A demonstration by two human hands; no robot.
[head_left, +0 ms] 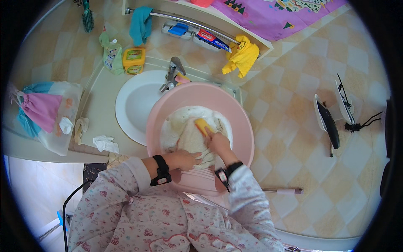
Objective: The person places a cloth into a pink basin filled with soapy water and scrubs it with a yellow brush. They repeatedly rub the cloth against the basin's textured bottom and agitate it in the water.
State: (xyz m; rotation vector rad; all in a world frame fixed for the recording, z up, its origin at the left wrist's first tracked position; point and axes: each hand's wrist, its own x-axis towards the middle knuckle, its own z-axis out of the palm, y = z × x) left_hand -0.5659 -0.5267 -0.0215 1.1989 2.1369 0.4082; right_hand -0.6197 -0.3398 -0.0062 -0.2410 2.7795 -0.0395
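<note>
A large pink washbasin stands in front of me with suds in it. Wet off-white cloth is spread inside, reaching over the ridged washboard part at the near side. Fingers stretched, my left hand lies flat on the near part of the cloth. My right hand is closed round a yellow bar of soap, which rests against the cloth. The soap's underside is hidden.
Behind the basin's left side are a white sink and a faucet. A yellow tub and a detergent pouch stand beyond. A towel rail holds a teal cloth and a yellow cloth. Crumpled tissue lies left.
</note>
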